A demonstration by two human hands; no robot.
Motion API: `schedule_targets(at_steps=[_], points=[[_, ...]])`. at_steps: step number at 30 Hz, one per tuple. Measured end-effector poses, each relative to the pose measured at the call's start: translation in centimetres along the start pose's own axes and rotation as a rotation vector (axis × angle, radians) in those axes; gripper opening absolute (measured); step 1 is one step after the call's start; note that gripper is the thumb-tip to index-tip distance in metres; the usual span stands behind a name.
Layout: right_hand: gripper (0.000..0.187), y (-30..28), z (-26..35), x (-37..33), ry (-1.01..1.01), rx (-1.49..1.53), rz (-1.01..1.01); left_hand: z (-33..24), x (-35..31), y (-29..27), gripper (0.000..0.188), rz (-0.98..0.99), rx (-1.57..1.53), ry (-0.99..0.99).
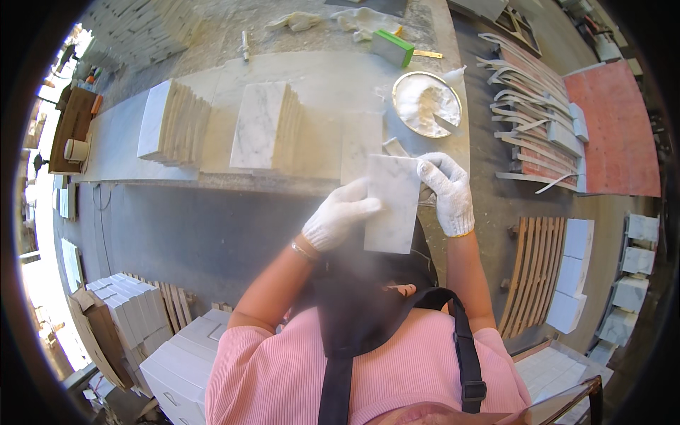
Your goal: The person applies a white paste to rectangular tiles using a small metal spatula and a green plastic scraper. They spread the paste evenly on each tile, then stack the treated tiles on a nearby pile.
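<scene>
A white marble tile (pixel 392 205) with grey veins is held upright in front of my apron. My left hand (pixel 343 214), in a white knit glove, grips its left edge with the thumb across the face. At the tile's upper right corner, my gloved right hand (pixel 448 188) is closed with its fingertips on the edge; a small dark object below those fingers is too hidden to name. Just beyond stands a round tub (pixel 426 104) of white paste with a flat blade in it. Two stacks of marble tiles, one nearer (pixel 260 127) and one farther left (pixel 170 124), stand on the workbench (pixel 319 78).
A green-and-white block (pixel 392 48) lies at the bench's far side, near crumpled gloves (pixel 294 21) and a white marker-like stick (pixel 245 46). Right of the bench, pale strips (pixel 524 92) cover a reddish surface. Wooden pallets (pixel 533 276) and white cartons (pixel 188 368) flank me.
</scene>
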State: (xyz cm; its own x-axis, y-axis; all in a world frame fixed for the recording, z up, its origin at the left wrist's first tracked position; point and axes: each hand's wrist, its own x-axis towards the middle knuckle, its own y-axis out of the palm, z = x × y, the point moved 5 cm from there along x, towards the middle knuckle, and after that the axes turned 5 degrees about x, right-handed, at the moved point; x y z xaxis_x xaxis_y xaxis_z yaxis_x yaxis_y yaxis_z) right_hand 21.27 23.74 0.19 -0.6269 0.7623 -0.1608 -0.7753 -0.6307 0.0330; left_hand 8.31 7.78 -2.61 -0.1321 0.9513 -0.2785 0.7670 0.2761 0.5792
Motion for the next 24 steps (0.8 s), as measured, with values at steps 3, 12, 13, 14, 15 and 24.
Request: schedule_targets(at_steps=[3,12,13,14,15,24], points=[[0.026,-0.6,-0.2,0.8,0.02,0.032,-0.093,0.0,-0.2,-0.1,0.053,-0.001,0.024,0.0],[0.078,1.8,-2.4,-2.1,-0.07,-0.092,0.127,0.1,0.9,-0.6,0.052,-0.101,-0.021,0.101],[0.084,2.2,-2.7,-2.7,-0.066,-0.097,0.162,0.0,1.2,-0.9,0.05,-0.13,-0.086,0.108],[0.091,2.7,-3.0,-3.2,-0.069,-0.102,0.2,-0.1,1.3,-1.2,0.049,-0.174,-0.078,0.136],[0.095,2.9,-2.7,-3.9,-0.127,-0.095,0.243,-0.1,1.5,-1.5,0.048,-0.208,-0.07,0.109],[0.113,3.5,-1.1,-6.3,-0.363,-0.522,0.06,-0.4,1.5,-1.9,0.045,-0.221,-0.142,0.114]])
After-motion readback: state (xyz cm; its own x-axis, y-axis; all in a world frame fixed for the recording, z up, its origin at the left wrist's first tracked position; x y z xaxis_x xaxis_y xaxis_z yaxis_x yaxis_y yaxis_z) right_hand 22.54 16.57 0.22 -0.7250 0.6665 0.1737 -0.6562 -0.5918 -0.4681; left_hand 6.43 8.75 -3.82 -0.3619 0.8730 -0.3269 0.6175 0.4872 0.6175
